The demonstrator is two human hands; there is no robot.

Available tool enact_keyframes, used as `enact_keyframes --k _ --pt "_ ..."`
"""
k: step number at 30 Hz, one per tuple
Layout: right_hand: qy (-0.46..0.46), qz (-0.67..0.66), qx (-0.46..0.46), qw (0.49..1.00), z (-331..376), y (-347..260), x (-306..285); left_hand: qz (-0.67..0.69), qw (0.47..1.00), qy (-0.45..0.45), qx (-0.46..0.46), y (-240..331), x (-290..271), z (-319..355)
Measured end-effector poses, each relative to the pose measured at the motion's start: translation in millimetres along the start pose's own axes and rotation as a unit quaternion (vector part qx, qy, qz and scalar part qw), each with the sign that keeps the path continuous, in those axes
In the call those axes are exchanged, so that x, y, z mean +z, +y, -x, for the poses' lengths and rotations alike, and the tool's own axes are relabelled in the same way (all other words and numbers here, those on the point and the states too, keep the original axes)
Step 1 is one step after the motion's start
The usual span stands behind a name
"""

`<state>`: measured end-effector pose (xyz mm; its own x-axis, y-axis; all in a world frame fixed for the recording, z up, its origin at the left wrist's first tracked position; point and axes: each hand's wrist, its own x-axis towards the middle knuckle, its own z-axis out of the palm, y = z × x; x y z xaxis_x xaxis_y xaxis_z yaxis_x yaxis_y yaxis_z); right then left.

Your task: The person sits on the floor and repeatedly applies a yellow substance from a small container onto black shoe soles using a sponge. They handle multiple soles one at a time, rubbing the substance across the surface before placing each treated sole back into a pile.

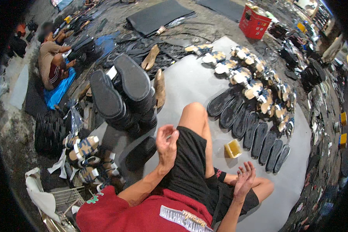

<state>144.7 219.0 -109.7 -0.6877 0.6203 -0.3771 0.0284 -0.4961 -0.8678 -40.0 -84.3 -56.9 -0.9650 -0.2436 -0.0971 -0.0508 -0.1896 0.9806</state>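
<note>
My left hand (167,146) is raised above my left thigh, its fingers loosely curled, the thumb apart and nothing held. Palm up over my other leg, my right hand (244,180) has its fingers spread and holds nothing. Beyond it, a small yellow square tub (233,149) sits on a pale sheet (178,79). A curved row of black shoe soles (252,130) lies to the right. Behind that row stand several tan sandals with white and dark straps (241,75). Tall stacks of black soles (133,77) rise at the left, and a single sole (140,154) lies below them.
Two brown shoe lasts (159,89) are beside the stacks. More strapped sandals (84,148) are heaped at left above a wire basket (67,198). A person (52,58) sits far left. Black sheets (158,17) and a red box (254,24) stand at the back, with scraps at right.
</note>
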Motion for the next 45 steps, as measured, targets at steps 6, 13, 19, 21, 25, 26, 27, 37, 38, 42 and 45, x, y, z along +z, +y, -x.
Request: enact_keyframes --k 6,13,19,21,25,26,27,37,38,42,45 --pt "-0.032 0.296 -0.025 0.954 -36.3 -24.2 2.2 -0.604 0.779 0.063 0.156 -76.0 -172.8 20.9" --pt "-0.140 0.766 -0.200 0.595 -94.2 1.7 2.4 -0.648 0.761 -0.020 0.025 -98.4 -275.1 39.3" --pt "-0.149 0.750 -0.262 0.589 -111.5 42.6 0.1 -0.645 0.751 -0.035 0.137 16.0 -208.4 28.9" --pt "-0.154 0.746 -0.251 0.598 -112.4 47.9 -2.1 -0.588 0.791 -0.051 0.161 43.7 -195.7 24.9" --pt "-0.136 0.705 -0.249 0.650 -105.8 47.3 -2.7 -0.476 0.836 -0.045 0.270 86.0 -161.3 26.5" --pt "-0.111 0.685 -0.267 0.669 -98.3 38.1 -1.1 -0.461 0.839 -0.045 0.285 95.5 -152.2 26.7" --pt "-0.085 0.665 -0.285 0.685 -90.1 29.4 -1.0 -0.445 0.843 -0.045 0.300 104.0 -143.3 26.8" --pt "-0.054 0.339 -0.019 0.939 -87.4 34.5 -26.2 -0.190 0.940 -0.077 0.272 22.6 -48.0 -9.6" --pt "-0.070 0.239 0.021 0.968 -76.3 0.6 -8.6 -0.202 0.934 -0.076 0.285 16.6 -48.1 -19.3" --pt "-0.152 -0.025 0.009 0.988 -32.0 -104.5 52.4 0.031 0.982 -0.180 0.046 48.6 -0.6 -14.9" --pt "-0.209 -0.109 -0.052 0.970 7.9 -147.3 104.3 0.316 0.878 -0.184 -0.310 84.7 42.5 15.9"
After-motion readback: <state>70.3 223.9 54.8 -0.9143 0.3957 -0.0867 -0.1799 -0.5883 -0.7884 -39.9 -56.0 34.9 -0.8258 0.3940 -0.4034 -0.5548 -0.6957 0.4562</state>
